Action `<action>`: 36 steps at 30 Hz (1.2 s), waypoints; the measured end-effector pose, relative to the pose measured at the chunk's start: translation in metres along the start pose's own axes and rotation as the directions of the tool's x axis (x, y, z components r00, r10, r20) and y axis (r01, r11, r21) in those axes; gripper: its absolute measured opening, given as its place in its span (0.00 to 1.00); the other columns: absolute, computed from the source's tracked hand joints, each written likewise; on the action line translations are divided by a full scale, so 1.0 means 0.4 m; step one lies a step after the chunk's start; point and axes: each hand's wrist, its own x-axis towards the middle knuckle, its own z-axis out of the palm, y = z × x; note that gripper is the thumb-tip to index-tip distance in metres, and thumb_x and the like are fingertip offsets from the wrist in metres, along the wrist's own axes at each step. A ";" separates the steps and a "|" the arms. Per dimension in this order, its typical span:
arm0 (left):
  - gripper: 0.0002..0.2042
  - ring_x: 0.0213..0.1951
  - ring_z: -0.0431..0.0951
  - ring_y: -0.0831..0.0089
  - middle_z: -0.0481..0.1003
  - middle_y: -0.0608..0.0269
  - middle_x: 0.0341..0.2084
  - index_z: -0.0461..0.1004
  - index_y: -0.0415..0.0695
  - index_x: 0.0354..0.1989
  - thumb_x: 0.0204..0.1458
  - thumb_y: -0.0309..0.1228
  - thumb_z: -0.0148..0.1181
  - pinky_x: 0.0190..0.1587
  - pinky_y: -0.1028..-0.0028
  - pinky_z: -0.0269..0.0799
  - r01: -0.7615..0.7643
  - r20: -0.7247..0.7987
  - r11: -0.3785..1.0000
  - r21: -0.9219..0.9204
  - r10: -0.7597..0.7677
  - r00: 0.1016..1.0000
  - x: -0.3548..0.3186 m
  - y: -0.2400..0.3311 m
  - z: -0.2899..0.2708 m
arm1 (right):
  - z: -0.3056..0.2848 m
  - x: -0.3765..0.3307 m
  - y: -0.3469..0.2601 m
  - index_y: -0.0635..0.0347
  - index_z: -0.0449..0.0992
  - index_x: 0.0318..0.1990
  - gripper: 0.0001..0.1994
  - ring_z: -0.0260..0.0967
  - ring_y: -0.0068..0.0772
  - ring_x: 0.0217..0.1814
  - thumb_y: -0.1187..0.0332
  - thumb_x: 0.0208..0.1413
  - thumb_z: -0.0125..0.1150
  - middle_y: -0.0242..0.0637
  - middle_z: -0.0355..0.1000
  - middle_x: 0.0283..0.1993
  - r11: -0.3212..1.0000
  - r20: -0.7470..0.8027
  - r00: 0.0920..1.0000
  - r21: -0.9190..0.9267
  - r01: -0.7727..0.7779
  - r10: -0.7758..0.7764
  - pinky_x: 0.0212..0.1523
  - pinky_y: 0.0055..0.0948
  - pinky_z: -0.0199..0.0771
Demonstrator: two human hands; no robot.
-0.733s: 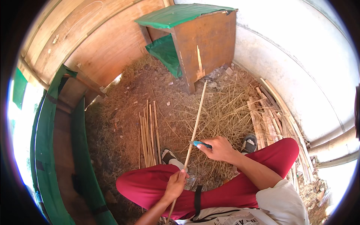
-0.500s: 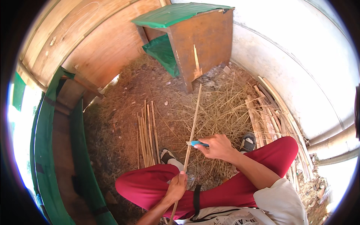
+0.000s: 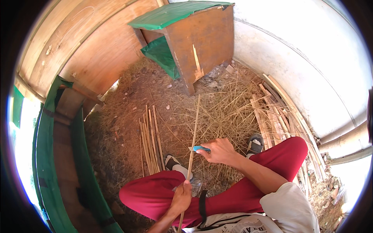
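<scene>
Head view — both grips still closed: left hand (image 3: 182, 199) on bamboo strip (image 3: 194, 134), right hand (image 3: 220, 150) on blue-handled knife (image 3: 199, 148)

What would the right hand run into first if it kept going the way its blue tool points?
Probably the thin bamboo stick: the right hand holds a blue-handled tool whose tip already meets it, though depth is unclear.
</scene>
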 end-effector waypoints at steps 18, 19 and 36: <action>0.24 0.18 0.58 0.80 0.59 0.71 0.18 0.65 0.44 0.33 0.67 0.53 0.36 0.21 0.74 0.56 0.296 0.227 0.948 -0.118 -0.264 0.937 -0.183 -0.036 -0.064 | -0.018 0.072 0.167 0.45 0.84 0.45 0.20 0.78 0.46 0.30 0.44 0.60 0.54 0.40 0.77 0.24 0.930 -0.010 0.932 -0.051 -0.363 0.363 0.33 0.43 0.79; 0.24 0.18 0.57 0.80 0.59 0.71 0.18 0.65 0.44 0.33 0.67 0.53 0.36 0.21 0.74 0.56 0.301 0.236 0.950 -0.087 -0.274 0.933 -0.197 -0.026 -0.065 | -0.014 0.068 0.175 0.44 0.84 0.45 0.20 0.78 0.46 0.31 0.44 0.60 0.54 0.41 0.77 0.25 0.930 0.008 0.932 -0.067 -0.361 0.363 0.33 0.44 0.79; 0.25 0.15 0.56 0.78 0.58 0.71 0.17 0.67 0.44 0.36 0.65 0.56 0.39 0.19 0.74 0.55 0.215 0.052 0.976 0.013 -0.216 0.975 -0.303 -0.106 -0.086 | -0.016 0.056 0.242 0.66 0.81 0.37 0.25 0.78 0.53 0.44 0.47 0.60 0.56 0.55 0.77 0.39 0.781 0.077 0.787 -0.213 -0.587 0.612 0.44 0.48 0.78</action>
